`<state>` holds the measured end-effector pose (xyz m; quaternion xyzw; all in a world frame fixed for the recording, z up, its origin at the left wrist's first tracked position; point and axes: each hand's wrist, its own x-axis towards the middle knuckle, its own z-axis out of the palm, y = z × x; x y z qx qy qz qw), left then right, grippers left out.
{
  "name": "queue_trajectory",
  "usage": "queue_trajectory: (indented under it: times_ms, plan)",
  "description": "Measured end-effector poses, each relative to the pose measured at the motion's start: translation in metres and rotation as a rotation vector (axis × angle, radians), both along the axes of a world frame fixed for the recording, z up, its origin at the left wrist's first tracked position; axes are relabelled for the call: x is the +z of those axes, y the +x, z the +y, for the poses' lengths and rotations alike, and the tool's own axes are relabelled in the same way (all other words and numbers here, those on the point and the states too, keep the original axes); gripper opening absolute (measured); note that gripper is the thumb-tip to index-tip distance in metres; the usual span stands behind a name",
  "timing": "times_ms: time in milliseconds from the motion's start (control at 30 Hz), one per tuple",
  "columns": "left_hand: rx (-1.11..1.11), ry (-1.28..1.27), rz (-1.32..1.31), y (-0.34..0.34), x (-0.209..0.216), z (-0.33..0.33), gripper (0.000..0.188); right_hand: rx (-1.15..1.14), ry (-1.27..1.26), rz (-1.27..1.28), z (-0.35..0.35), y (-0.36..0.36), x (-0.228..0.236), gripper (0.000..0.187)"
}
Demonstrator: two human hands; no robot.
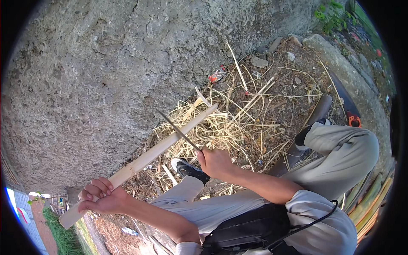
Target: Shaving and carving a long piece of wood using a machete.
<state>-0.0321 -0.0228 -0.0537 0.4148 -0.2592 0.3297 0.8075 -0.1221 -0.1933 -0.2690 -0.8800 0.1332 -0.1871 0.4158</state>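
Note:
My left hand (104, 197) is wrapped round the lower end of a long pale split bamboo piece (148, 156). The piece slants up to the right, and its far end hangs over a heap of thin shavings (221, 136). In my right hand (217, 163) is a knife (177, 129) with a long, narrow dark blade. That blade lies across the bamboo's upper part, pointing up and left. The knife's handle is hidden inside my fingers. Whether the edge bites into the bamboo I cannot tell.
A rough grey stone wall (97, 85) rises at the left and back. My shoe (189, 170) stands beside the shavings. On the right lie a dark pole (316, 112) and a saw (345, 100) with an orange handle. Bamboo lengths (372, 199) are stacked at the far right.

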Motion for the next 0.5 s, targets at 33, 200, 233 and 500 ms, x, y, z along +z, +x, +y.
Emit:
queue_trajectory:
  times_ms: [33,200,233,500]
  plan:
    - [-0.001,0.004,0.008,-0.002,-0.001,0.000,0.050,0.061,0.097,-0.018,0.008,-0.007,0.020,0.037]
    - [-0.104,0.086,-0.111,-0.020,0.005,-0.012,0.050,0.182,-0.030,-0.284,0.026,-0.023,0.071,0.033]
    - [-0.094,0.090,-0.100,-0.022,0.005,-0.014,0.050,0.179,-0.054,-0.348,0.026,-0.024,0.072,0.032]
    - [-0.268,0.222,-0.261,-0.035,-0.001,-0.024,0.051,-0.095,0.117,0.243,-0.054,0.013,-0.055,0.050]
